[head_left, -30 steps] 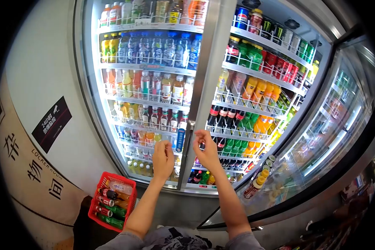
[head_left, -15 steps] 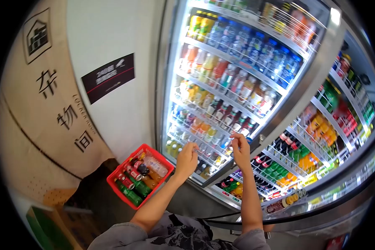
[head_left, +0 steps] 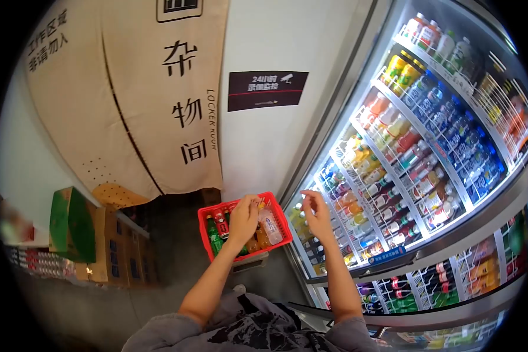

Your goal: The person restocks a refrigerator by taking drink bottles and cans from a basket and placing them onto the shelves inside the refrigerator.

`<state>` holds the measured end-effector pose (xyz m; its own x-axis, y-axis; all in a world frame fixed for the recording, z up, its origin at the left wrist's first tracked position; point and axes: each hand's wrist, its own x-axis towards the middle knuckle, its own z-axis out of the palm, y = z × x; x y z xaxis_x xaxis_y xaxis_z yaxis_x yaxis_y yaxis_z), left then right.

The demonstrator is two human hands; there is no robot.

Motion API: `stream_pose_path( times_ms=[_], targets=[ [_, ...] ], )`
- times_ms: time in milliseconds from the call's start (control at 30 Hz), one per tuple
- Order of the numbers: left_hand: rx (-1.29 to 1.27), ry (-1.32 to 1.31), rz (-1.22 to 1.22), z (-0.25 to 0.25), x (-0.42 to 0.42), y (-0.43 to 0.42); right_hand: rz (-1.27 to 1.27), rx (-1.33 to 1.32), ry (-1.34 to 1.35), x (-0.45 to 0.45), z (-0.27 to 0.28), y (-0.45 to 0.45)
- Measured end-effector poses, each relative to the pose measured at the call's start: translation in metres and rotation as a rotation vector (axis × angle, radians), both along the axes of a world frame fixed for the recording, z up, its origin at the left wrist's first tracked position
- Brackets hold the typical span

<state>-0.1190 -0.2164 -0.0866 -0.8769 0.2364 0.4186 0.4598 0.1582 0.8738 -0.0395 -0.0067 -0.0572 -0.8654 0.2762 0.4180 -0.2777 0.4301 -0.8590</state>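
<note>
My left hand hangs in front of the red basket, fingers curled together; whether anything is between them is too small to tell. Inside the basket are green bottles, a red can and a clear bottle with a pale label. My right hand is raised to the right of the basket, in front of the glass-fronted fridge. Its fingers are bent but apart, with nothing between them. Neither hand visibly touches the fridge.
Rows of bottles fill the fridge shelves on the right. A beige curtain hangs at the left beside a white wall with a dark sign. Cardboard boxes and a green box stand at lower left.
The view has swung left. The fridge has shifted right in view, and the basket now lies behind my left hand. Both hands keep much the same pose.
</note>
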Motion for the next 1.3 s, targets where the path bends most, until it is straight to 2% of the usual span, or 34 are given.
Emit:
stream_pose_path(
  times_ms=[67, 133, 200, 267, 333, 400, 433, 467, 533, 567, 900, 1000, 1100, 1200, 1267, 1300],
  targets=[
    [-0.028, -0.118, 0.097, 0.002, 0.000, -0.017, 0.068, -0.022, -0.008, -0.014, -0.013, -0.005],
    [0.057, -0.121, 0.199, -0.014, 0.001, -0.030, 0.135, 0.044, -0.073, -0.018, -0.025, -0.009],
    [0.025, -0.038, 0.299, -0.025, 0.009, -0.045, 0.174, 0.052, -0.070, -0.020, -0.038, -0.014],
    [0.011, -0.014, 0.387, -0.041, 0.023, -0.058, 0.229, -0.049, -0.095, -0.020, -0.046, -0.021],
    [-0.077, -0.138, 0.506, -0.057, 0.043, -0.071, 0.264, -0.037, -0.114, -0.021, -0.061, -0.025],
    [-0.109, -0.146, 0.563, -0.087, 0.058, -0.083, 0.282, -0.161, -0.167, -0.016, -0.075, -0.033],
    [-0.135, -0.195, 0.570, -0.098, 0.067, -0.088, 0.251, -0.041, -0.036, -0.021, -0.095, -0.034],
    [-0.158, -0.244, 0.572, -0.108, 0.074, -0.092, 0.255, -0.058, -0.048, -0.020, -0.114, -0.033],
    [-0.161, -0.281, 0.577, -0.126, 0.082, -0.096, 0.299, -0.123, -0.243, -0.018, -0.134, -0.027],
    [-0.182, -0.306, 0.584, -0.136, 0.081, -0.096, 0.327, -0.209, -0.242, -0.018, -0.142, -0.026],
    [-0.081, -0.394, 0.548, -0.151, 0.008, -0.100, 0.275, -0.108, -0.395, -0.081, -0.147, -0.007],
    [-0.063, -0.408, 0.517, -0.160, -0.014, -0.095, 0.245, -0.176, -0.432, -0.099, -0.161, -0.017],
    [-0.082, -0.498, 0.444, -0.206, -0.033, -0.093, 0.284, -0.156, -0.458, -0.115, -0.203, -0.023],
    [-0.156, -0.556, 0.415, -0.204, -0.036, -0.074, 0.242, -0.089, -0.558, -0.124, -0.240, -0.033],
    [-0.108, -0.642, 0.340, -0.231, -0.036, -0.065, 0.233, -0.148, -0.579, -0.127, -0.271, -0.040],
    [-0.099, -0.656, 0.307, -0.264, -0.038, -0.060, 0.237, -0.082, -0.629, -0.129, -0.285, -0.042]
  ],
)
